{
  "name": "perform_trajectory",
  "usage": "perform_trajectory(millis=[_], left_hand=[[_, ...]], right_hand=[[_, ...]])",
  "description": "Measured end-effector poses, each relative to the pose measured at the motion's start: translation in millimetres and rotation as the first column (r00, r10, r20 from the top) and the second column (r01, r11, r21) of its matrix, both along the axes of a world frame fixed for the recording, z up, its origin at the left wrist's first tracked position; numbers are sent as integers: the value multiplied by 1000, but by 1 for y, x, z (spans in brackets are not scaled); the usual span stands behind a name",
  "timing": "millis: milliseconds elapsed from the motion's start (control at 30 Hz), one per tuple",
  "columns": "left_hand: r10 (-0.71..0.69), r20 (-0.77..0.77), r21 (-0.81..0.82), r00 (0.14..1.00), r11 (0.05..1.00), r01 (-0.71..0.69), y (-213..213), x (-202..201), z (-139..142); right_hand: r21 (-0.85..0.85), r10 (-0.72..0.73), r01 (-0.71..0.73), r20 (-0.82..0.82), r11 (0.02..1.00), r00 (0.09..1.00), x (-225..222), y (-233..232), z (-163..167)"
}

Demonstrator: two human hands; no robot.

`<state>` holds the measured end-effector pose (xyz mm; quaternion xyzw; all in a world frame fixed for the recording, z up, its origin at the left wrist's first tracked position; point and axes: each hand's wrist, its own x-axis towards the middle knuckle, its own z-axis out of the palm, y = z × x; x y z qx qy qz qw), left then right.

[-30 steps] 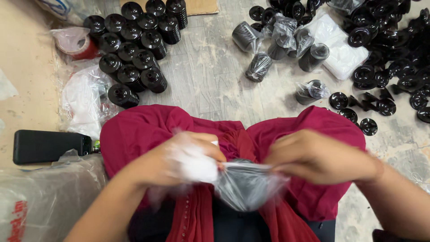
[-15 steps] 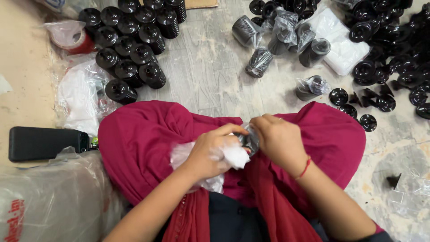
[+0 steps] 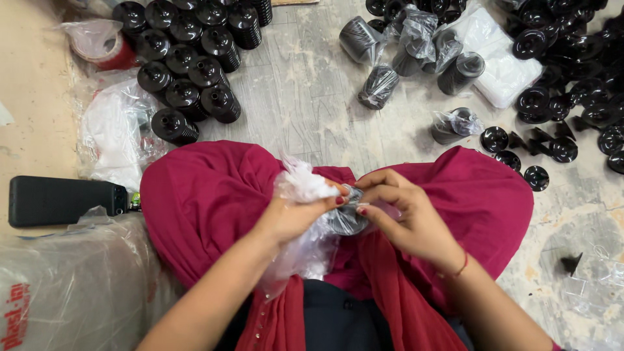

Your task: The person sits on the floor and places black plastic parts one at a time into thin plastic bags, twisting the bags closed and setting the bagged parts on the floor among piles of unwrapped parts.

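My left hand (image 3: 296,214) and my right hand (image 3: 403,218) meet over my lap, which is draped in magenta cloth (image 3: 208,195). Between them sits a small black round part (image 3: 344,218) wrapped in a clear plastic bag (image 3: 305,185). The left hand pinches the bunched bag, whose loose end sticks up above the fingers. My right fingertips press on the bagged part from the right. Most of the black part is hidden by fingers and plastic.
Several black cylindrical parts (image 3: 192,62) stand grouped at the upper left. Bagged ones (image 3: 416,45) lie at the top centre, loose black caps (image 3: 572,78) at the right. A black rectangular device (image 3: 58,200) and big plastic bag (image 3: 71,286) lie at the left.
Both hands drew together over the bagged part. The bag, first stretched wide between them, is now gathered tight around the part, with its loose end sticking up above the left fingers.
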<state>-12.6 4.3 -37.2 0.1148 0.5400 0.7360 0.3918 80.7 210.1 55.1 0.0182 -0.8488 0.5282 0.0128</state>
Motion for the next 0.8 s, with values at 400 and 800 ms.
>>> perform_trajectory(millis=[400, 800], left_hand=[[40, -464, 45, 885, 999, -22, -9, 27, 11], [-74, -513, -127, 855, 992, 9, -10, 47, 39]], right_hand=[[-492, -261, 268, 85, 828, 962, 32, -38, -52], [-712, -41, 126, 136, 690, 990, 58, -27, -68]])
